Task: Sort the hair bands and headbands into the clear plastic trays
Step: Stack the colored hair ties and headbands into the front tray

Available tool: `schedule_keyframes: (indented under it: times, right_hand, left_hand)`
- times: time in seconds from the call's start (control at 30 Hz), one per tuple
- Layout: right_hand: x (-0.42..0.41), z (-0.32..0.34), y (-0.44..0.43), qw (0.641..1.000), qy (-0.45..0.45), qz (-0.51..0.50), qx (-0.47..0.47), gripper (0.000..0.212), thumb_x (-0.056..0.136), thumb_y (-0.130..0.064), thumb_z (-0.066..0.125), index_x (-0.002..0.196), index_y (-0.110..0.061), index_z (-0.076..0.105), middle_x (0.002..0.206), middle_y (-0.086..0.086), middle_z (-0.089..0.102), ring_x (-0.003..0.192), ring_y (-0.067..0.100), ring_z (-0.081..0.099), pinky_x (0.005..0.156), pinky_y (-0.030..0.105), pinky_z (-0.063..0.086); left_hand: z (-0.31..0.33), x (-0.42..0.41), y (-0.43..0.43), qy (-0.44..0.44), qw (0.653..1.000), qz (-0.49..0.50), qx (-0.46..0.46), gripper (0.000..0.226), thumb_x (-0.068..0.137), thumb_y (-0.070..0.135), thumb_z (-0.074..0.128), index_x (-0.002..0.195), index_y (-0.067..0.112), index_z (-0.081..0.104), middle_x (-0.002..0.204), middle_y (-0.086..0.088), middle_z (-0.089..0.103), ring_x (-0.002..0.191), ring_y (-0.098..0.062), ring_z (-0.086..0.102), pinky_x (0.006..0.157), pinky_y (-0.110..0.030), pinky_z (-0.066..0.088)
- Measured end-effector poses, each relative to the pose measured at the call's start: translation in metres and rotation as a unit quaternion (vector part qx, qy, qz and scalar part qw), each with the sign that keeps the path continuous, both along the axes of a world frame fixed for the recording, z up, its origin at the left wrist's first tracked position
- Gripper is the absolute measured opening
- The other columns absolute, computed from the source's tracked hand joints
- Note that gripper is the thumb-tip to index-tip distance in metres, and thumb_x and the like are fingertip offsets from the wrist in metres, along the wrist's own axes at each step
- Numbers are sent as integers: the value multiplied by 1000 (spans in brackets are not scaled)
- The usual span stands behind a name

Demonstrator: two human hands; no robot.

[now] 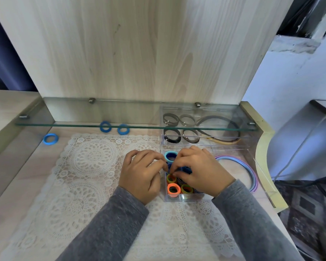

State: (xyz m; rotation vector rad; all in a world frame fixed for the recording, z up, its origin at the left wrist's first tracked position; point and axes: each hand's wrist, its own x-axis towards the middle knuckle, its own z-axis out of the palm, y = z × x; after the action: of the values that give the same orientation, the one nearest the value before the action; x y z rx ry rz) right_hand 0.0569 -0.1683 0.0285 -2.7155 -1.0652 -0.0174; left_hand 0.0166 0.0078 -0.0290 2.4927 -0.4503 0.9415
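Note:
Both my hands meet over the near clear tray (184,198) at the lace mat's right edge. My left hand (141,176) and my right hand (201,172) pinch a dark blue hair band (187,168) between their fingertips, just above the tray's small compartment. That compartment holds an orange band (173,190), green-yellow bands (187,189) and a light blue band (170,155), standing on edge. Pastel headbands (251,176) lie in the compartment to the right. Three loose blue bands (50,138), (105,126), (123,129) lie on the desk at the far left.
A second clear tray (201,143) behind holds black and brown bands (172,138) and dark and tan headbands (224,141). A glass shelf (83,125) overhangs the back of the desk, above that tray and two loose bands. A white lace mat (90,166) covers the desk.

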Motion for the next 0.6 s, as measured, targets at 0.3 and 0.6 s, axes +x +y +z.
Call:
schedule_keyframes:
  times: [0.3,0.6]
  right_hand:
    - [2,2,-2,1000,-8,-14,27,15,91,-36,55,99,-33,68,101,-12,59,93,10,44,81,32,36]
    - [-15,1,75,978,-24,-43,200,22,87,-26,50,104,-22,64,99,-6,60,94,13,55,81,37,49]
  left_hand:
    - [4,-1,6,-7,998,58,-39,29,70,10,44,80,22,69,94,13,66,93,-11,61,87,-35,37]
    - [-5,-3,76,124,941,313,-41,48,72,27,36,111,17,62,120,-7,61,112,-29,56,94,-44,41]
